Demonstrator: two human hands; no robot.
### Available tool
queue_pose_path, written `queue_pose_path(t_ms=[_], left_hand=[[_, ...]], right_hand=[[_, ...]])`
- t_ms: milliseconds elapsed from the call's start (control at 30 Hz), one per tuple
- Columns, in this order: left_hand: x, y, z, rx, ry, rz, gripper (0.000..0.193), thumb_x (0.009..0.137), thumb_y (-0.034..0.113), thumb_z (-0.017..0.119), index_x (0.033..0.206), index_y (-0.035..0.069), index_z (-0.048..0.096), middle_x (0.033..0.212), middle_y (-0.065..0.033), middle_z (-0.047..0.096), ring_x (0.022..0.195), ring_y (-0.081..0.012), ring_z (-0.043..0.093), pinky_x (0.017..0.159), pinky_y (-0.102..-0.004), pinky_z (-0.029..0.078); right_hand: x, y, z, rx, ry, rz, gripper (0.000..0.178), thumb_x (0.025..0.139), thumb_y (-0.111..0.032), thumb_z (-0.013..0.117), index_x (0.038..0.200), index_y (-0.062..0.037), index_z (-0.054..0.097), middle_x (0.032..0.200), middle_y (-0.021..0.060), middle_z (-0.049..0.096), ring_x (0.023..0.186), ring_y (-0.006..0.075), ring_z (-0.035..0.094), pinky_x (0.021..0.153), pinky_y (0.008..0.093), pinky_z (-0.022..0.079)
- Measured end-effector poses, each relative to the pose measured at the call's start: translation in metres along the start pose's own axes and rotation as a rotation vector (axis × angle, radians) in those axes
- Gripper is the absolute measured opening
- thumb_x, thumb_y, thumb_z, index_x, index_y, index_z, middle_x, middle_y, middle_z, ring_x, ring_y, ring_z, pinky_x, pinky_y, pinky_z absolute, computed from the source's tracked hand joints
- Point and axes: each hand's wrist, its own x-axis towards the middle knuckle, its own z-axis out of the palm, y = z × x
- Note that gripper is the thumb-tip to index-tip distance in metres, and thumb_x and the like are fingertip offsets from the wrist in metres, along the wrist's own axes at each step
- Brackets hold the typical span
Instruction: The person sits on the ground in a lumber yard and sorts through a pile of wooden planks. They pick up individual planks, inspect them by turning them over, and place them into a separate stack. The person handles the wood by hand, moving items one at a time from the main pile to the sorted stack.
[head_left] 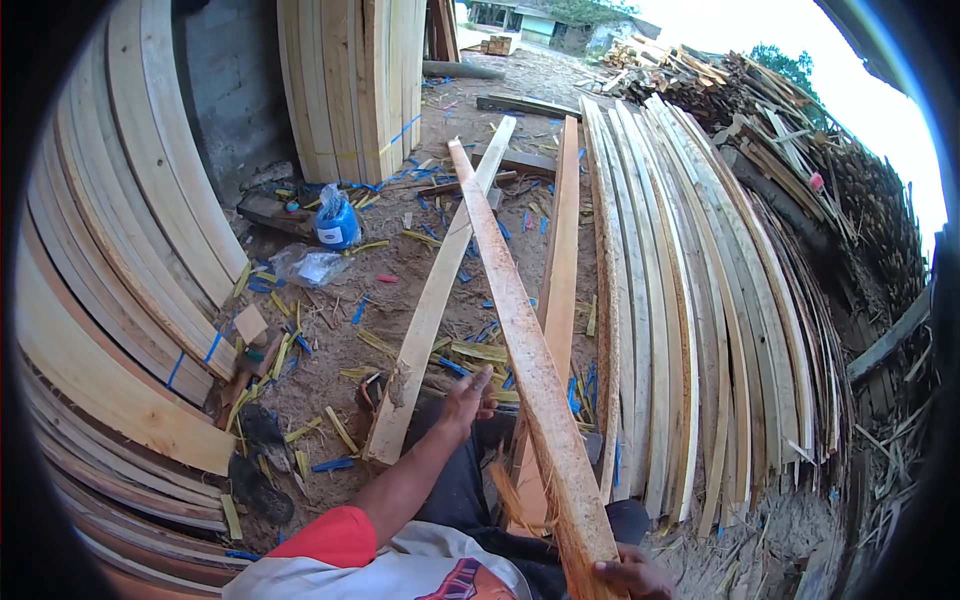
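A long, rough-faced wooden plank slants across the middle, its near end by my lap and its far end up and to the left. My right hand is closed on the near end, at its right edge. My left hand is just left of the plank, apart from it, fingers loosely bent and nothing visible in them. A paler plank lies beyond my left hand, its far part passing behind the rough one. Another smooth, orange-toned plank runs behind on the right. Wood shavings show beside my legs.
Planks stand in a long row on the right, with a heap of offcuts behind. More boards are stacked left, and others lean on a wall. A blue container and plastic bag sit on littered ground.
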Motion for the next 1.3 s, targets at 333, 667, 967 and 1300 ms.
queue_pose_path(t_ms=[333, 667, 967, 1300], left_hand=[[0.006, -0.103, 0.043, -0.394, -0.144, -0.455, 0.051, 0.086, 0.048, 0.055, 0.116, 0.007, 0.053, 0.113, -0.0126, 0.057, 0.100, -0.0306, 0.057, 0.089, -0.0545, 0.043], [-0.051, -0.105, 0.094, -0.138, -0.152, -0.478, 0.043, 0.086, 0.035, 0.061, 0.117, 0.006, 0.053, 0.105, -0.0104, 0.059, 0.093, -0.0254, 0.059, 0.083, -0.0509, 0.048], [-0.014, -0.099, 0.129, 0.051, -0.157, -0.330, 0.041, 0.085, 0.028, 0.064, 0.115, 0.003, 0.054, 0.104, -0.0118, 0.060, 0.095, -0.0240, 0.058, 0.077, -0.0451, 0.050], [0.006, -0.099, 0.121, 0.469, -0.159, 0.172, 0.053, 0.089, 0.031, 0.058, 0.124, -0.004, 0.039, 0.109, -0.0167, 0.057, 0.097, -0.0238, 0.056, 0.086, -0.0356, 0.044]], right_hand=[[-0.080, 0.242, 0.029, -0.974, 0.629, 0.122, 0.039, 0.079, -0.042, 0.062, 0.091, -0.0053, 0.056, 0.068, 0.0202, 0.060, 0.064, 0.0399, 0.059, 0.052, 0.0477, 0.044], [-0.087, 0.252, 0.069, -0.729, 0.761, -0.006, 0.038, 0.082, -0.035, 0.057, 0.105, -0.0042, 0.057, 0.073, 0.0193, 0.061, 0.066, 0.0377, 0.059, 0.056, 0.0460, 0.046], [-0.050, 0.203, 0.080, -0.556, 0.816, -0.141, 0.036, 0.082, -0.031, 0.057, 0.105, -0.0037, 0.058, 0.076, 0.0191, 0.061, 0.067, 0.0362, 0.059, 0.058, 0.0443, 0.047], [0.042, 0.105, 0.040, -0.311, 0.638, -0.095, 0.051, 0.086, -0.035, 0.058, 0.120, 0.0024, 0.049, 0.098, 0.0257, 0.062, 0.096, 0.0345, 0.061, 0.081, 0.0395, 0.047]])
